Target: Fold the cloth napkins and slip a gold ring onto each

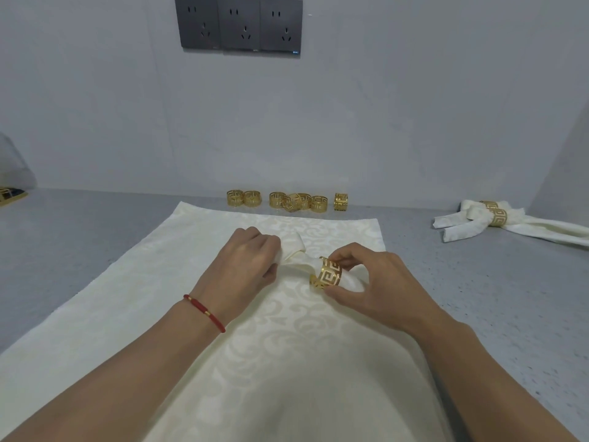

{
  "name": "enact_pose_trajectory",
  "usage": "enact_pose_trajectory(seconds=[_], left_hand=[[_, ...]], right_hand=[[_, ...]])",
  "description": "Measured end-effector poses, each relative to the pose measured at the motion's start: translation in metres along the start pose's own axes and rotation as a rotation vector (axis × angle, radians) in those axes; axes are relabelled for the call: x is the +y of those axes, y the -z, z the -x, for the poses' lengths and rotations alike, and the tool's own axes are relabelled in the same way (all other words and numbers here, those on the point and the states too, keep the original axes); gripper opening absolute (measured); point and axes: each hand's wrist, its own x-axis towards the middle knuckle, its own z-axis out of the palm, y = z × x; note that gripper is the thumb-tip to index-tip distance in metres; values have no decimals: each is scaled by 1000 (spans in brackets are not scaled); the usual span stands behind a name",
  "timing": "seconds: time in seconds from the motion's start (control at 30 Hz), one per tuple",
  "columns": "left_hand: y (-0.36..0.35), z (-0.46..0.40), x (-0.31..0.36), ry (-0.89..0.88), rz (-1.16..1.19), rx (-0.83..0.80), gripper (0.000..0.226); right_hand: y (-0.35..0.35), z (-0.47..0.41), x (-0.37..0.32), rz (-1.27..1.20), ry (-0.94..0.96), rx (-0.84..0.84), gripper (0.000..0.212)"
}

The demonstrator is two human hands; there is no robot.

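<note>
I see the grey table (pixel 95 250) running across the view, with the grey wall behind it. Most of its middle is covered by a cream patterned cloth (pixel 178 282) that spreads from the 12 o'clock edge down to 6 o'clock under my forearms.

At 3 o'clock, well apart from the cloth, lie two finished napkins (pixel 522 226) side by side, each banded by a gold ring.

On the wall at 12 o'clock I see three dark sockets (pixel 242 23) in a row.

My left hand (pixel 248 260), just left of centre, has its fingers curled round one end of the folded napkin (pixel 298 258), which lies on the cloth at the centre and runs from 10 o'clock to 4 o'clock. My right hand (pixel 376 282), just right of centre, pinches the gold ring (pixel 328 274) between thumb and fingertips; the ring sits around the napkin, with cloth showing on both sides of it.

Along the far edge of the table at 12 o'clock stands a row of spare rings (pixel 287 200), seven as I count them, some touching.

On my left wrist is a red bracelet (pixel 204 312).
</note>
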Motion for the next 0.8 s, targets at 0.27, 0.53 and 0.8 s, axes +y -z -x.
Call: enact_pose_trajectory(seconds=[0.27, 0.53, 0.8], left_hand=[[9, 2, -8, 113, -4, -76, 41], [6, 2, 10, 70, 100, -159, 42], [5, 3, 25, 154, 193, -141, 59]], right_hand=[[13, 2, 8, -35, -22, 49, 39], [5, 2, 12, -135, -55, 54, 32], [-5, 1, 0, -219, -87, 62, 31]])
